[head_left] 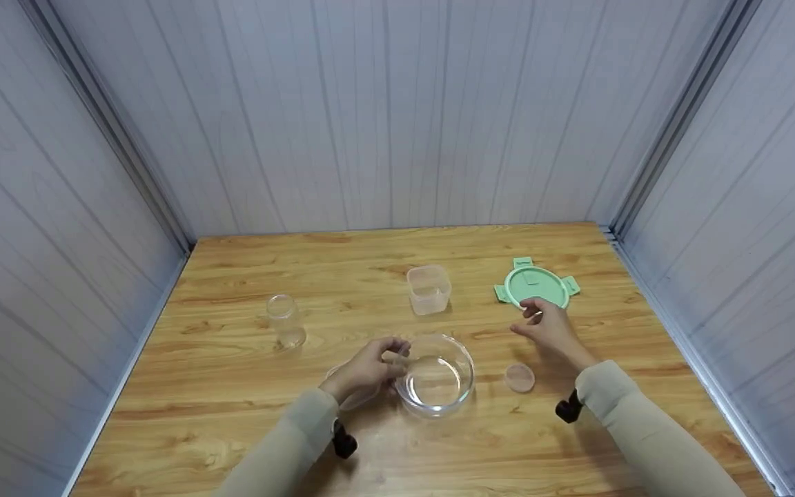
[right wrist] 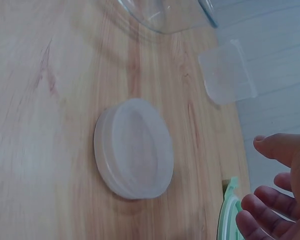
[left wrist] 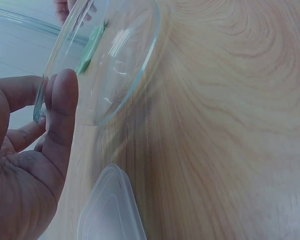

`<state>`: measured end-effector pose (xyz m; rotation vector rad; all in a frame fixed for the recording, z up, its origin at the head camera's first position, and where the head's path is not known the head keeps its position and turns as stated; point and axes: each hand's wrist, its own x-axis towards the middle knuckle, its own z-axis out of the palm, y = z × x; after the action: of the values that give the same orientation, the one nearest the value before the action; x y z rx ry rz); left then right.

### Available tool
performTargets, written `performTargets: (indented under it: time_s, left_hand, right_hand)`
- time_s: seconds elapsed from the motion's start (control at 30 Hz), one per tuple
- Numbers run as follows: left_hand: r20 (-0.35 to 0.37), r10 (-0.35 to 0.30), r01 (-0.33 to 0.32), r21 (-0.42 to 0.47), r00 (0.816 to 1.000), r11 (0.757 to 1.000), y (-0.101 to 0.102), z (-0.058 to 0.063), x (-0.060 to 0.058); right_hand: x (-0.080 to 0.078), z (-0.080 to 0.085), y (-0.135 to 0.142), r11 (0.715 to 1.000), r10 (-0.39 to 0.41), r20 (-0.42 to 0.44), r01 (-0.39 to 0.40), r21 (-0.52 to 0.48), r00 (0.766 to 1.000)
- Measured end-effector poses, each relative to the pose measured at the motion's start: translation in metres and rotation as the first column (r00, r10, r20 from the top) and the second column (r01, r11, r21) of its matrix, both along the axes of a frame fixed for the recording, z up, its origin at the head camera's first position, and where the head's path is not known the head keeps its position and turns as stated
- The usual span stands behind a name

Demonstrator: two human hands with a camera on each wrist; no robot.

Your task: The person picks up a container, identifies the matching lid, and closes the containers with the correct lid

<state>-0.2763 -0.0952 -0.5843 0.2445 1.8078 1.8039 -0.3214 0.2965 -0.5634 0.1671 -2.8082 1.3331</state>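
A round clear glass bowl (head_left: 437, 386) stands in front of me. My left hand (head_left: 375, 366) pinches its left rim, the thumb on one side of the glass and fingers on the other in the left wrist view. My right hand (head_left: 548, 330) holds nothing; its fingers are loosely bent over the near edge of a round green lid (head_left: 534, 281) with flip-out tabs. A small round translucent lid (right wrist: 140, 150) lies on the table between the bowl and my right forearm. Partly hidden under my left hand is a flat translucent lid (left wrist: 112, 207) with rounded corners.
Behind the bowl stands a small square translucent container (head_left: 429, 290). A clear jar (head_left: 286, 322) is on the left of the wooden table (head_left: 232, 421). Pale panel walls (head_left: 397, 124) close off the back and both sides.
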Motion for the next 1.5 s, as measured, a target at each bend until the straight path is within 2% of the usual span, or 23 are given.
performTargets:
  time_s: [0.37,0.77,1.07,1.5]
  left_hand:
    - [0.031,0.012,-0.013,0.037,0.999,0.999,0.0,-0.001,0.0]
    - [0.025,0.015,-0.016,0.032,1.0,0.999,0.002,-0.001,0.001]
    - [-0.027,-0.015,0.015,-0.028,1.0,1.0,-0.001,0.002,-0.002]
    - [-0.007,0.007,-0.007,-0.007,1.0,1.0,0.0,0.0,-0.001]
  right_hand:
    - [-0.003,-0.003,0.012,0.998,-0.06,0.037,0.059,0.009,0.998]
    - [-0.007,-0.013,0.032,0.991,-0.122,0.018,0.12,0.062,0.992]
    - [-0.012,-0.019,0.044,0.979,-0.162,0.022,0.158,0.125,0.986]
    - [-0.018,-0.03,0.061,0.976,-0.172,0.085,0.158,0.152,0.981]
